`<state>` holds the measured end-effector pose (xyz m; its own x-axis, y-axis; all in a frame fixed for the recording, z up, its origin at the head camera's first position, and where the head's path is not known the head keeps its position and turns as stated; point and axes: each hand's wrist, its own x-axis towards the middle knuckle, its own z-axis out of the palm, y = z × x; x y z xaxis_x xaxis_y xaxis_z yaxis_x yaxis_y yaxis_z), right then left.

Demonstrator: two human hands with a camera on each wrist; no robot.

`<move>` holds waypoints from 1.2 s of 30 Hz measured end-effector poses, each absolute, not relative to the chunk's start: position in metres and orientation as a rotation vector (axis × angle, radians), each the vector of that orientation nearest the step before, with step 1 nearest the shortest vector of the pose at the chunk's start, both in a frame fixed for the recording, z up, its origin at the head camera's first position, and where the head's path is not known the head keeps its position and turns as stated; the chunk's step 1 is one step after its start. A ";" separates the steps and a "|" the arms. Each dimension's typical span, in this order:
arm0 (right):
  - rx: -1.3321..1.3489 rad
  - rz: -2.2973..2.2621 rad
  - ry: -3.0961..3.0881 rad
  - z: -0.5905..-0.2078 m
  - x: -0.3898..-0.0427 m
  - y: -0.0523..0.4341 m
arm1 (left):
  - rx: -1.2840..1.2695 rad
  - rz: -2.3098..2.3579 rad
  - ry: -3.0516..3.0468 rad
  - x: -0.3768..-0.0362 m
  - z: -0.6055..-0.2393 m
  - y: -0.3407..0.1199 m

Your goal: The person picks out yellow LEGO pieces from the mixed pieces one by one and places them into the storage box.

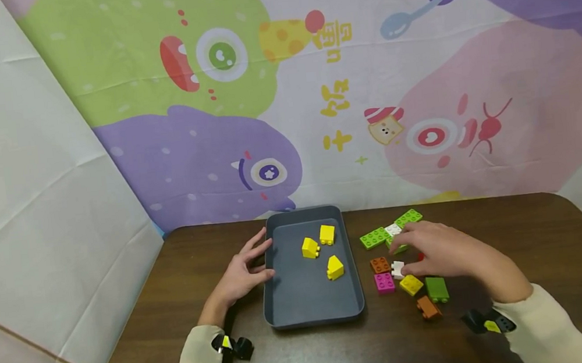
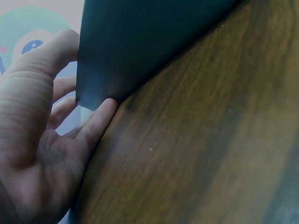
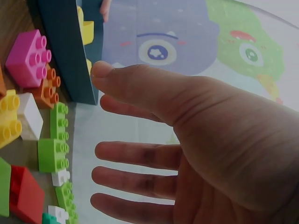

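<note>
Against the left side of the dark grey tray (image 1: 308,308) rests my left hand (image 1: 237,277), its fingers spread. In the left wrist view, fingertips touch the tray's outer wall (image 2: 135,51). Three yellow bricks (image 1: 335,268) lie apart inside the tray. To its right, my right hand (image 1: 442,249) hovers over loose building bricks, nearest a white brick (image 1: 397,270) and a mostly covered red brick (image 1: 421,256). The right wrist view shows its fingers extended with nothing between them. The red brick (image 3: 27,193) and white brick (image 3: 30,116) appear more fully there.
Around my right hand lie a magenta brick (image 1: 384,283), an orange-brown brick (image 1: 380,264), a yellow brick (image 1: 411,285), a green brick (image 1: 437,289) and another orange-brown brick (image 1: 427,307). Light green bricks (image 1: 375,237) lie farther back. A printed cloth (image 1: 344,182) hangs behind the wooden table (image 1: 319,360).
</note>
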<state>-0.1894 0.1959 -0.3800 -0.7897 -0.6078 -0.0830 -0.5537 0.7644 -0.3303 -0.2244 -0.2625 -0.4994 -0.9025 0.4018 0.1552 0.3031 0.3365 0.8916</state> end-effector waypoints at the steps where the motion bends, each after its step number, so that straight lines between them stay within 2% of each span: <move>1: -0.925 -0.434 2.779 -0.380 -0.189 0.198 | 0.659 1.632 2.488 -0.224 -0.499 -0.262; 18: -0.894 -0.404 2.800 -0.380 -0.190 0.208 | 0.643 1.620 2.497 -0.224 -0.499 -0.262; 29: -0.889 -0.422 2.760 -0.385 -0.188 0.206 | 0.747 1.614 2.506 -0.226 -0.504 -0.265; 36: -0.863 -0.444 2.646 -0.389 -0.190 0.205 | 0.694 1.627 2.490 -0.225 -0.500 -0.263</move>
<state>-0.1904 0.2046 -0.3889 -0.7655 -0.6102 -0.2039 -0.5104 0.7689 -0.3851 -0.2254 -0.2634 -0.5001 -0.8932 0.4163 0.1701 0.3230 0.3306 0.8868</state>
